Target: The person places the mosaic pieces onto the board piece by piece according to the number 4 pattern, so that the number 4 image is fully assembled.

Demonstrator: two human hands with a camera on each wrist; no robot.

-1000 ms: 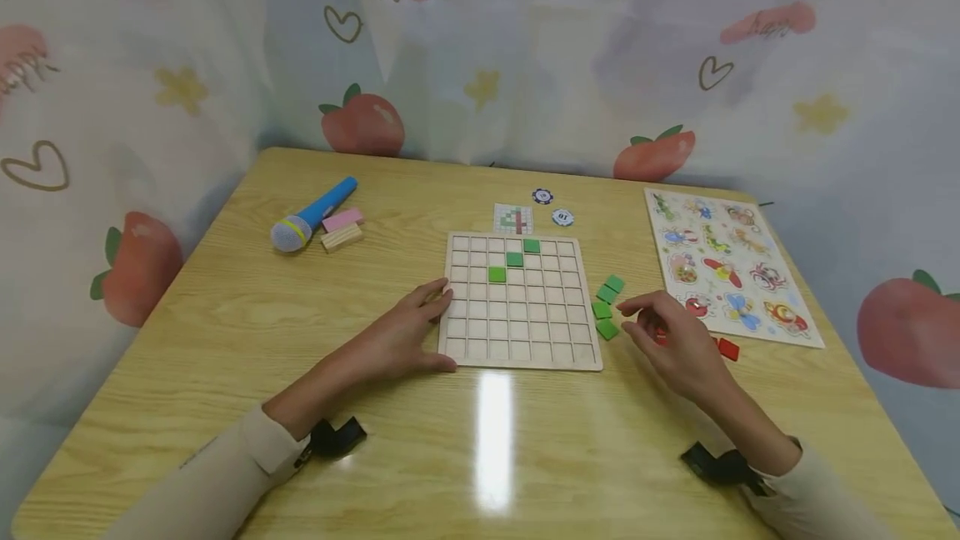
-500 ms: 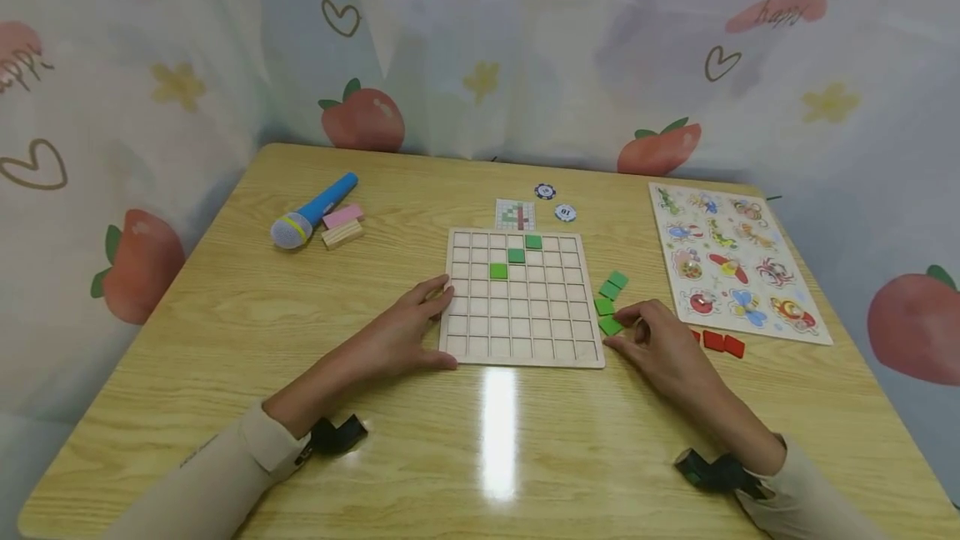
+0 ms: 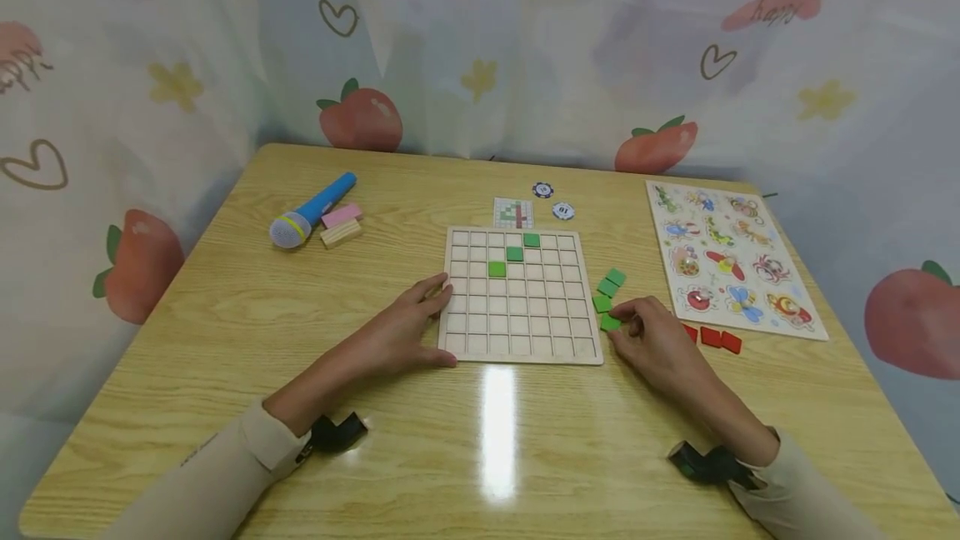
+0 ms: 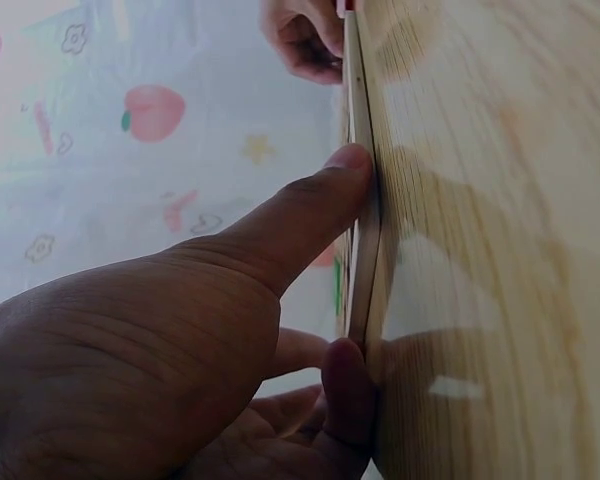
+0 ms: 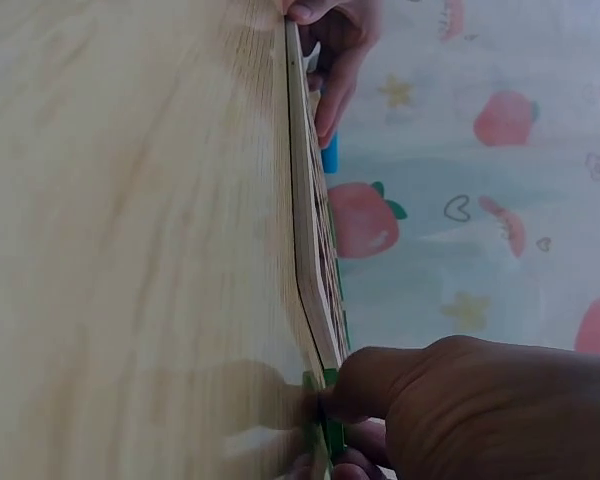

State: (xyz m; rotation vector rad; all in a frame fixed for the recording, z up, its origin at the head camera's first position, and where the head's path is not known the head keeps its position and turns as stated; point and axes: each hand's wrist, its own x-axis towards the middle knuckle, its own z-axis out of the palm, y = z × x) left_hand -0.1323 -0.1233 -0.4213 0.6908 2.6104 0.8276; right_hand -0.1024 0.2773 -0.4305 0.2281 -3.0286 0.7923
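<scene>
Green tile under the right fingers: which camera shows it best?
The head view: the green tile lies on the table beside the grid board, the right hand pinching it. The right wrist view shows only its thin edge at the fingertips. The left wrist view does not clearly show it.

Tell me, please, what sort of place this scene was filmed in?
Probably a small play or activity corner set up for recording. A wooden table stands boxed in by curtains printed with peaches and hearts, and it holds children's things: a grid board, an animal puzzle and a toy microphone.
</scene>
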